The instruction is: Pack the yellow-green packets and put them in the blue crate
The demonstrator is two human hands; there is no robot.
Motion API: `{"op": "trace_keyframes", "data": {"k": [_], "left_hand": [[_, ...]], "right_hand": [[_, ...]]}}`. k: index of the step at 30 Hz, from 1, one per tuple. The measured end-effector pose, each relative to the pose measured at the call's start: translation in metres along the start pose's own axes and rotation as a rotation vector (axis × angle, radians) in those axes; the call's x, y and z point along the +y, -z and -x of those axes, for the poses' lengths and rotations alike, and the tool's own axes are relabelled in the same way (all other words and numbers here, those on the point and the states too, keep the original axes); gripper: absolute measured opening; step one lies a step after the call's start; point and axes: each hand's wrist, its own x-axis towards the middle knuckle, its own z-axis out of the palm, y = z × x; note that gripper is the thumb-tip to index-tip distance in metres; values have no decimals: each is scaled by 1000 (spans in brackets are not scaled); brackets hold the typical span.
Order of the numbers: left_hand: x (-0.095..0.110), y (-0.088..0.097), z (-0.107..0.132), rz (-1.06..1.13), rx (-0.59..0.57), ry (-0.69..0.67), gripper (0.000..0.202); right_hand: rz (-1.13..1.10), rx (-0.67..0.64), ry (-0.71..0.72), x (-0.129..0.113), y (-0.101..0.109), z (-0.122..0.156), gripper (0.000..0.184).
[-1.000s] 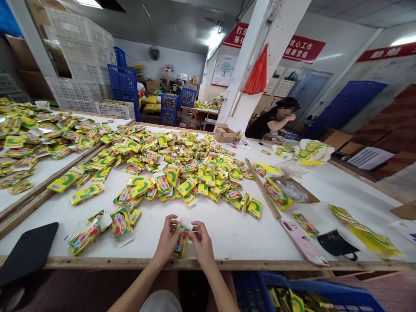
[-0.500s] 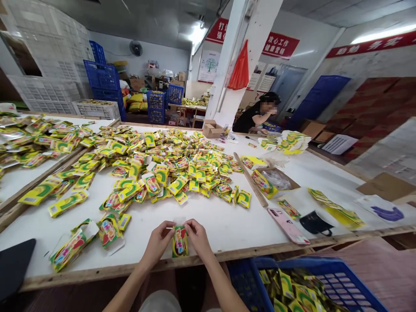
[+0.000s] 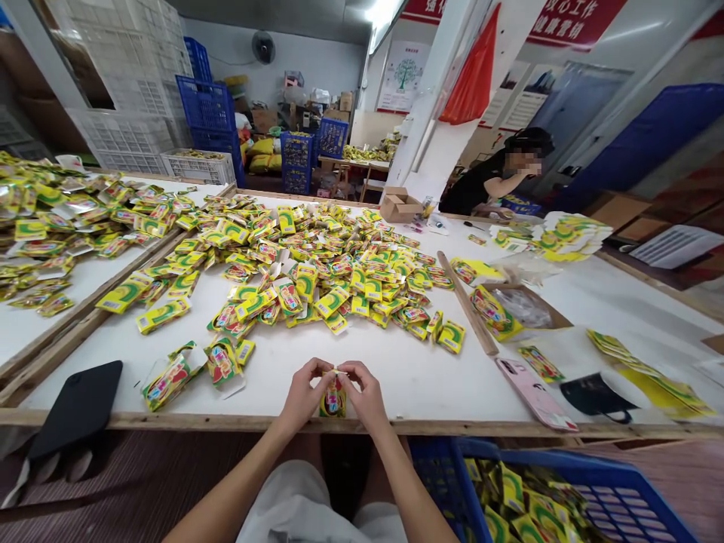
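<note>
Packet (image 3: 332, 401) stands upright over the near edge of the table (image 3: 407, 377), its top pinched between the fingertips of your left hand (image 3: 302, 394) and right hand (image 3: 369, 396). Judged light, thin, flexible, probably slick; grip its sealed top edge.

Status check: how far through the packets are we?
Done: some packets lie in the blue crate by the person's knees. In hand: left hand and right hand pinch one packet at the white table edge. Left: the big pile spread over it, so most looks undone.
</note>
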Motion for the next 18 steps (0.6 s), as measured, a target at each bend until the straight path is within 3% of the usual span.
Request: {"op": "trace_keyframes", "data": {"k": [8, 12, 16, 18], "left_hand": [[0, -1, -12, -11, 43, 64, 17], [-7, 1, -11, 45, 12, 75, 19], [-8, 3, 2, 38, -61, 13, 19], [-6, 7, 1, -44, -91, -62, 20]], "right_hand": [[80, 70, -56, -8, -3, -6, 24], [51, 65, -71, -4, -4, -3, 24], [-78, 25, -93, 0, -12, 7, 26], [-40, 59, -66, -5, -6, 14, 28]]}}
